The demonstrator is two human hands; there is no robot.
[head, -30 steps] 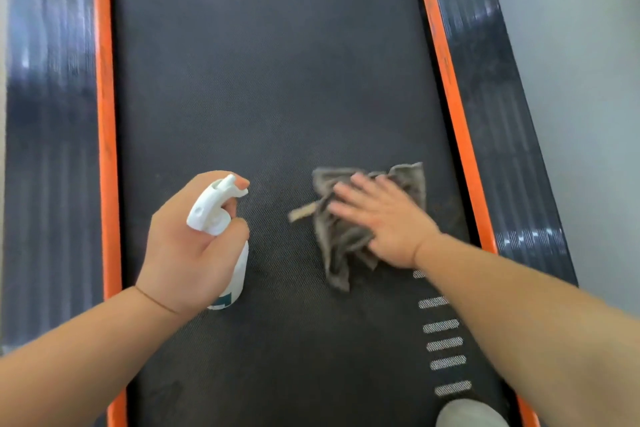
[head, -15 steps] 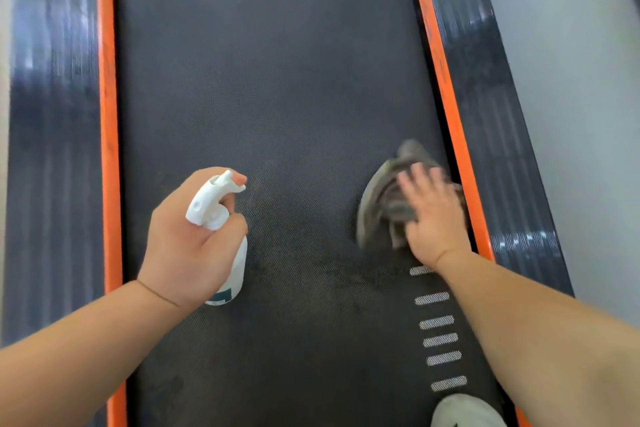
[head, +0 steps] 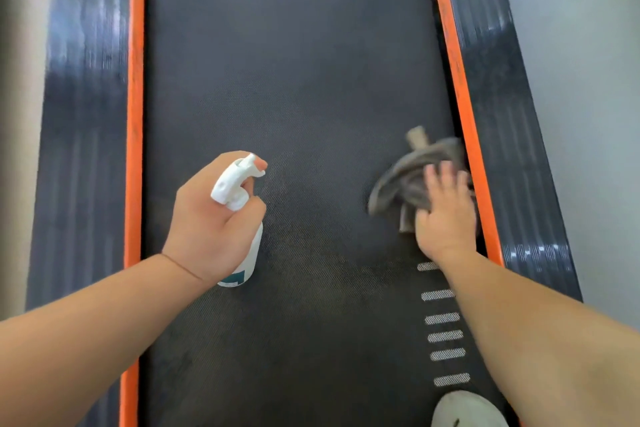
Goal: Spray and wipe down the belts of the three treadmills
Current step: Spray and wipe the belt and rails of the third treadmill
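Observation:
A black treadmill belt [head: 294,97] runs up the middle of the head view, edged by orange strips. My left hand [head: 211,225] grips a white spray bottle [head: 242,253] held above the belt's left half, one finger on the trigger by the nozzle. My right hand [head: 446,215] presses flat with straight fingers on a crumpled grey cloth [head: 401,180] at the belt's right edge, against the orange strip [head: 460,97]. The cloth is motion-blurred.
Dark ribbed side rails [head: 86,149] flank the belt on both sides. A row of white dashes [head: 443,319] marks the belt under my right forearm. A pale shoe tip [head: 460,409] stands on the belt at the bottom right. Grey floor [head: 588,80] lies to the right.
My right hand has slid the cloth from the belt's middle to its right edge and slightly forward. The left hand with the bottle has barely moved.

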